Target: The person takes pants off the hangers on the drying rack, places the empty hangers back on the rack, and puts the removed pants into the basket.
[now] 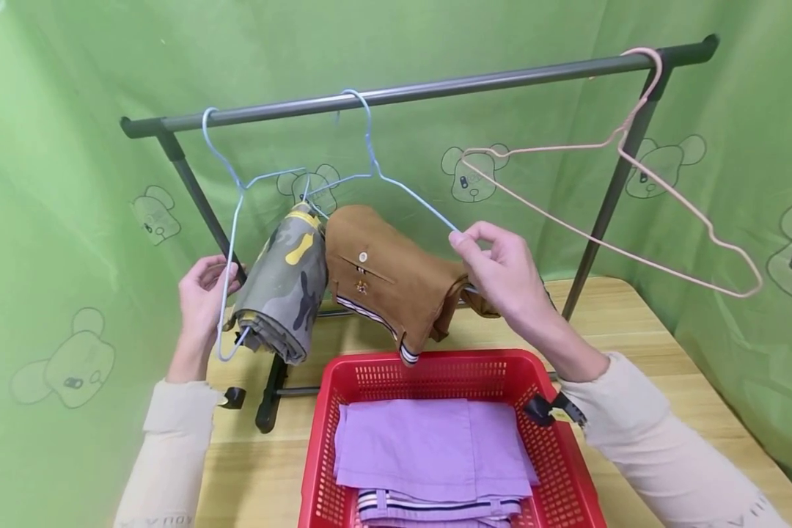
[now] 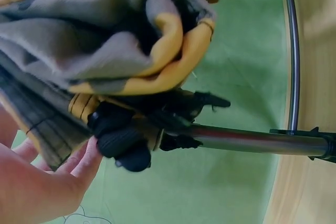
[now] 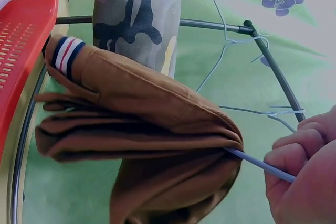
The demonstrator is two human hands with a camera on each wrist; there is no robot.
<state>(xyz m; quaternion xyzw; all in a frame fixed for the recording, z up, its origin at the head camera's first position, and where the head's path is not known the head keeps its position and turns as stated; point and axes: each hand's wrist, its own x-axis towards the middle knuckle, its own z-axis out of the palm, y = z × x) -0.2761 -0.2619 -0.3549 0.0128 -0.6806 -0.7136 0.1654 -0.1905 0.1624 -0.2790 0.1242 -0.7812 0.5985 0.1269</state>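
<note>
Brown folded trousers (image 1: 389,264) with striped trim drape over a blue hanger (image 1: 416,196) hooked on the rail. My right hand (image 1: 511,275) pinches this hanger's right side; the right wrist view shows its wire running from the cloth into my fingers. To the left, grey camouflage trousers (image 1: 284,282) with yellow patches hang over a second, light blue hanger (image 1: 233,249). Beside them is my left hand (image 1: 201,297), fingers loosely bent. In the left wrist view its fingertips reach to the cloth's lower edge, partly hidden behind it.
A dark metal rack (image 1: 435,89) carries the hangers, with a bare pink hanger (image 1: 680,205) at its right end. Below, a red basket (image 1: 435,363) holds folded purple trousers (image 1: 429,447). The rack stands on a wooden table (image 1: 633,323) before a green curtain (image 1: 501,37).
</note>
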